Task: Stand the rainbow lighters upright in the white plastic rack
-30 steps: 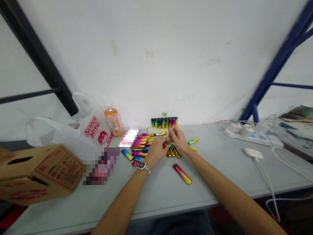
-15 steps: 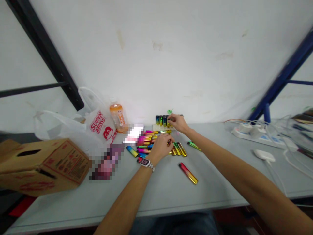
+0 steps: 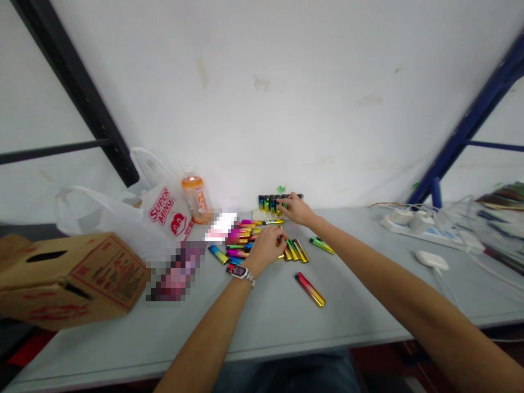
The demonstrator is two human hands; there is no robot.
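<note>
At the back of the table, several shiny lighters (image 3: 267, 204) with dark tops stand upright in a pale rack (image 3: 257, 215). My right hand (image 3: 298, 209) is at this row, thumb and fingertips closed around one of the lighters. My left hand (image 3: 267, 245), wearing a watch, is lower and to the left, over a pile of lighters (image 3: 234, 238) in metallic colours. Its fingers are curled together; what they hold is hidden. Beside them lie several green-and-gold lighters (image 3: 301, 251). A red-and-gold lighter (image 3: 310, 290) lies alone nearer the front edge, and a green lighter (image 3: 322, 245) lies under my right forearm.
A cardboard box (image 3: 110, 278), a white plastic bag (image 3: 164, 210) and an orange drink bottle (image 3: 195, 199) stand at left, near blurred-out flat items. At right are a white power strip (image 3: 434, 229), a white charger (image 3: 431, 260) and cables. A wall rises behind the table.
The view has shifted slightly. My right hand stays at the upright row and my left hand over the pile, with only small finger movements.
</note>
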